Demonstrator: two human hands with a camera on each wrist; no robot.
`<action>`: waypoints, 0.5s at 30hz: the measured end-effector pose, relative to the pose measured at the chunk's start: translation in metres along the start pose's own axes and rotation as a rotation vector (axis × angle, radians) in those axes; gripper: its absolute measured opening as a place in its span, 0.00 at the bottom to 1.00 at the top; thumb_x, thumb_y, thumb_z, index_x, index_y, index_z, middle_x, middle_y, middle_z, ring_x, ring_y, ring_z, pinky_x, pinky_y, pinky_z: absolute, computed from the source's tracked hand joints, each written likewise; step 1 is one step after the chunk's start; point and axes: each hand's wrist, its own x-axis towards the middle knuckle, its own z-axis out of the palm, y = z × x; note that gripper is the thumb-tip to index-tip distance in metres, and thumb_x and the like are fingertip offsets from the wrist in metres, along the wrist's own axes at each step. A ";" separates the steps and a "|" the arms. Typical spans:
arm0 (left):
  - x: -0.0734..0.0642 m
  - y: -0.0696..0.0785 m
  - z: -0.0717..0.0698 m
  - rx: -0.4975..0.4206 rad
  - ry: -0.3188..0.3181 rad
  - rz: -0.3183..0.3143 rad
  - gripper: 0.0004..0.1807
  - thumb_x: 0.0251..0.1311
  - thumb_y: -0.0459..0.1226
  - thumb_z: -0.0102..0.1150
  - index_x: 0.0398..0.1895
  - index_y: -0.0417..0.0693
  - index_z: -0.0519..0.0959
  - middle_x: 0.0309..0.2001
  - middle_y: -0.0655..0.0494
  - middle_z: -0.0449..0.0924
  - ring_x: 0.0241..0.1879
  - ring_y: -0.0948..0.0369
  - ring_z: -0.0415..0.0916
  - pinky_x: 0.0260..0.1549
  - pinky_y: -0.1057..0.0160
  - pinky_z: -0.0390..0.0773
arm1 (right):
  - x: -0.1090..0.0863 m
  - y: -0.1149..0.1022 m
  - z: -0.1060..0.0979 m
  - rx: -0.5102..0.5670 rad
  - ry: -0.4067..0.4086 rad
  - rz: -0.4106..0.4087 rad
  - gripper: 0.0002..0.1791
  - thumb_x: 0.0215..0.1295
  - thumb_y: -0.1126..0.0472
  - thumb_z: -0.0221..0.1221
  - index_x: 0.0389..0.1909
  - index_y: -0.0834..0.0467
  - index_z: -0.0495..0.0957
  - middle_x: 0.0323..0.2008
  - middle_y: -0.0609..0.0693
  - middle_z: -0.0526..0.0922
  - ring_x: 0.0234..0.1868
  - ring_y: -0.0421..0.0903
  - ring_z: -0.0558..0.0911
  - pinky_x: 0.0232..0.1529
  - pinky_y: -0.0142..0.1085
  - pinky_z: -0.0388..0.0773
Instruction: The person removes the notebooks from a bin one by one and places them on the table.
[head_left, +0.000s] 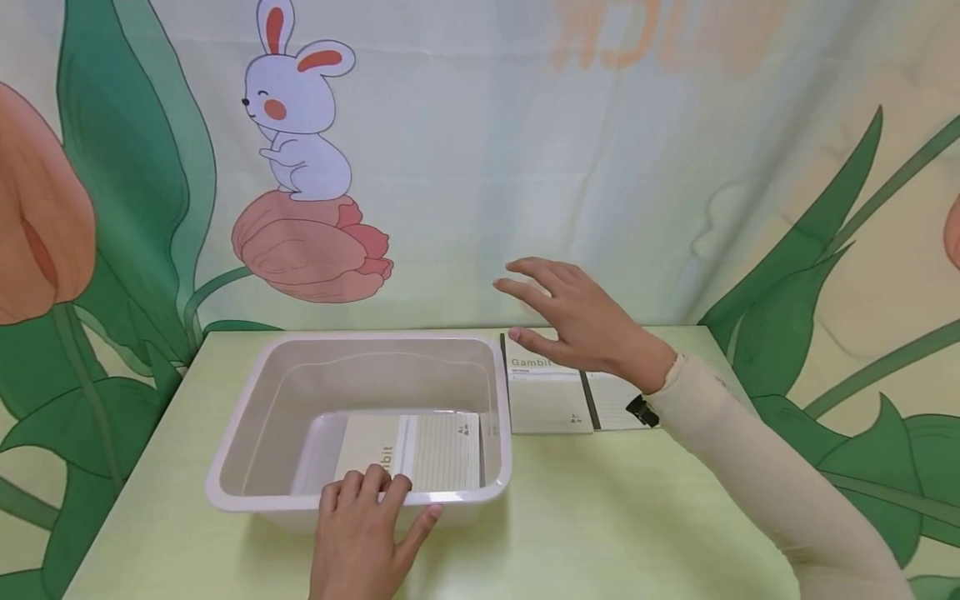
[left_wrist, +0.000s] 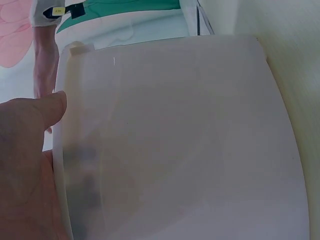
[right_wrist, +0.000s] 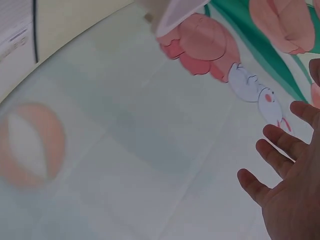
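A pale plastic basin [head_left: 262, 392] stands on the table, its front rim held by my left hand [head_left: 363, 533]. The fingers hook over that rim, with the thumb on the outer side; in the left wrist view the thumb lies at the edge of the basin wall [left_wrist: 190, 130]. Inside the basin lies a cream notebook [head_left: 442, 454] with a lined, printed cover. My right hand [head_left: 581, 321] is in the air with spread, loosely bent fingers and holds nothing. Behind and below it, a notebook [head_left: 547, 408] marked Gambit lies on the table, partly covered by the hand.
A second notebook [head_left: 618, 400] with a dark spine lies to the right, partly hidden by the right wrist. The light green table [head_left: 600, 517] ends at a printed curtain [head_left: 450, 167] with a rabbit and tulips. A black clip [head_left: 642, 411] hangs at the right cuff.
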 end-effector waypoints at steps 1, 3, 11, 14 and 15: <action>0.000 -0.001 0.000 0.001 0.001 0.000 0.25 0.57 0.64 0.56 0.37 0.53 0.77 0.35 0.56 0.69 0.39 0.54 0.66 0.45 0.54 0.63 | 0.005 -0.003 0.002 0.004 0.004 -0.007 0.31 0.72 0.39 0.48 0.72 0.45 0.62 0.70 0.50 0.65 0.72 0.51 0.65 0.70 0.50 0.59; 0.000 -0.001 0.000 -0.001 0.005 0.001 0.25 0.57 0.64 0.56 0.36 0.54 0.77 0.34 0.56 0.69 0.38 0.54 0.66 0.45 0.54 0.63 | 0.015 -0.011 0.005 0.007 0.007 -0.023 0.31 0.72 0.38 0.46 0.72 0.44 0.61 0.71 0.49 0.65 0.72 0.50 0.65 0.70 0.49 0.60; 0.000 -0.002 0.000 -0.005 0.004 0.007 0.25 0.58 0.64 0.54 0.36 0.54 0.76 0.35 0.56 0.68 0.38 0.55 0.66 0.45 0.54 0.62 | 0.051 -0.037 0.010 0.053 0.017 -0.081 0.31 0.72 0.38 0.47 0.72 0.44 0.61 0.71 0.49 0.64 0.72 0.49 0.65 0.71 0.48 0.59; 0.000 -0.002 0.000 -0.001 0.004 0.006 0.25 0.58 0.64 0.55 0.36 0.54 0.75 0.35 0.56 0.68 0.38 0.54 0.66 0.44 0.54 0.63 | 0.065 -0.045 0.014 0.066 0.006 -0.108 0.31 0.72 0.38 0.47 0.72 0.44 0.61 0.71 0.48 0.64 0.72 0.48 0.64 0.71 0.47 0.59; 0.000 -0.002 0.000 0.001 0.005 0.007 0.25 0.58 0.64 0.55 0.36 0.54 0.75 0.34 0.56 0.68 0.38 0.54 0.66 0.44 0.54 0.63 | 0.070 -0.049 0.015 0.068 0.000 -0.120 0.31 0.72 0.38 0.47 0.72 0.44 0.61 0.71 0.48 0.64 0.72 0.48 0.64 0.71 0.47 0.59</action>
